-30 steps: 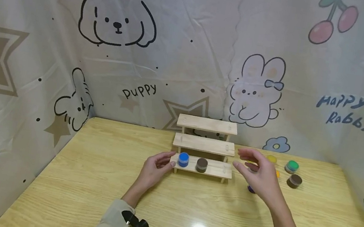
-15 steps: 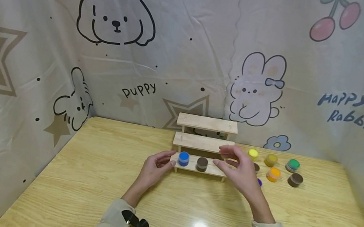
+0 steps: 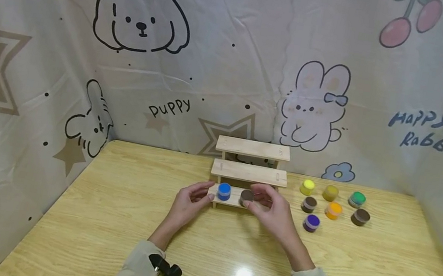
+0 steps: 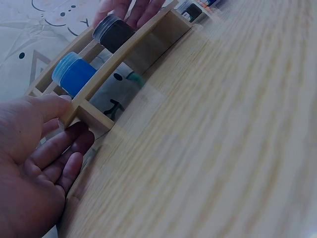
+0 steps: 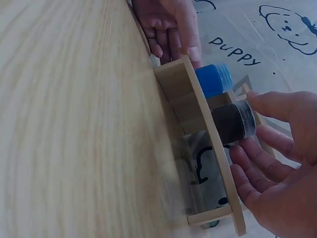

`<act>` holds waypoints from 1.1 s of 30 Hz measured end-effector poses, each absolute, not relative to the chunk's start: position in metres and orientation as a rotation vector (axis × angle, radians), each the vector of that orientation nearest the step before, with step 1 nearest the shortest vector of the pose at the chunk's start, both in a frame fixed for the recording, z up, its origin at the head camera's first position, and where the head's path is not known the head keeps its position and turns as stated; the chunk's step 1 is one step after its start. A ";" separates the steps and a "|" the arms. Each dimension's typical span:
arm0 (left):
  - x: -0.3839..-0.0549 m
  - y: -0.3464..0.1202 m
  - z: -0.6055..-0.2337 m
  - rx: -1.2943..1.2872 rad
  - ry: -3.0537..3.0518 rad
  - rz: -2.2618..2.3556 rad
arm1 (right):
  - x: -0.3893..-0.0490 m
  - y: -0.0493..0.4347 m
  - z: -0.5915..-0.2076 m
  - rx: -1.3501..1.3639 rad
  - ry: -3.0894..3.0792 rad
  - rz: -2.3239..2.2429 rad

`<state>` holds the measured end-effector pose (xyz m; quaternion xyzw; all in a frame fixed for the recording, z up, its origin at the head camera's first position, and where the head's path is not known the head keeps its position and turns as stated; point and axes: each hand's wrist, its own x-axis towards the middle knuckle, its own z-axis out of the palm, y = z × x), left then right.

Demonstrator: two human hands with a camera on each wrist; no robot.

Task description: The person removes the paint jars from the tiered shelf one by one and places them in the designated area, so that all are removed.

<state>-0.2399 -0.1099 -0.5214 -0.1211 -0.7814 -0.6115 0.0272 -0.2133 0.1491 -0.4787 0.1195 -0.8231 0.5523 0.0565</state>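
Note:
A small three-step wooden stand stands on the table. Its lowest step carries a blue paint pot at the left and a dark brown paint pot near the middle, both upright. My left hand holds the left end of this step, thumb at its edge and fingers curled below. With thumb and fingers, my right hand pinches the dark brown pot by its clear lid. The right part of the step is hidden behind that hand in the head view.
Right of the stand, several more paint pots sit on the wooden table: yellow, ochre, green, orange, purple and two dark ones. A printed curtain rises behind.
My right hand has moved left from beside the stand to the dark brown pot and now pinches it. The pots on the table have come into full view. My left hand stays put.

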 end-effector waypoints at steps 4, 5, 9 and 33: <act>-0.237 -0.107 -0.513 -0.367 -2.419 -1.885 | -0.213 0.147 -0.480 0.348 -2.534 1.625; -0.235 -0.106 -0.509 -0.370 -2.417 -1.889 | -0.213 0.147 -0.480 0.351 -2.543 1.612; -0.225 -0.104 -0.491 -0.387 -2.417 -1.906 | -0.213 0.147 -0.481 0.367 -2.570 1.565; -0.219 -0.107 -0.485 -0.422 -2.398 -1.922 | -0.202 0.155 -0.468 0.324 -2.580 1.583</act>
